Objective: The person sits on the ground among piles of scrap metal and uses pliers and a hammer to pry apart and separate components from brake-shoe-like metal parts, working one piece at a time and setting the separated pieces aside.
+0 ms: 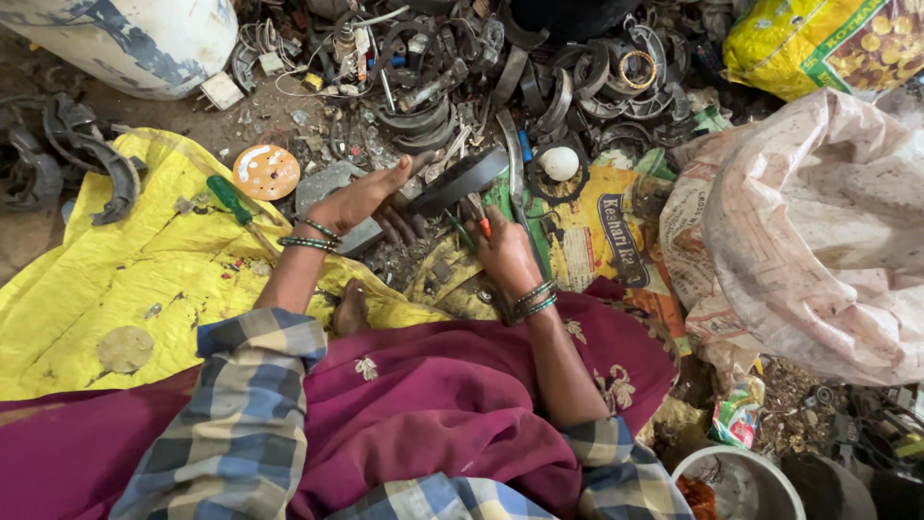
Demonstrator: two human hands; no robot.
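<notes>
My left hand (371, 199) holds a dark curved metal part (460, 179), tilted, against a grey stone block (332, 188) on the ground. My right hand (504, 252) grips a small tool with a red handle (485, 227), its tip just under the curved part. Both wrists wear green bangles. A green-handled screwdriver (234, 200) lies on the yellow sheet (125, 279) left of my left hand. My checked sleeves and maroon cloth (433, 404) fill the lower view.
A heap of dark curved metal parts and scrap (500, 67) lies ahead. A large pale sack (818, 231) bulges at right, a yellow printed bag (818, 43) behind it. A white drum (135, 39) stands top left; an orange disc (266, 171) lies nearby. A white bucket (741, 486) sits bottom right.
</notes>
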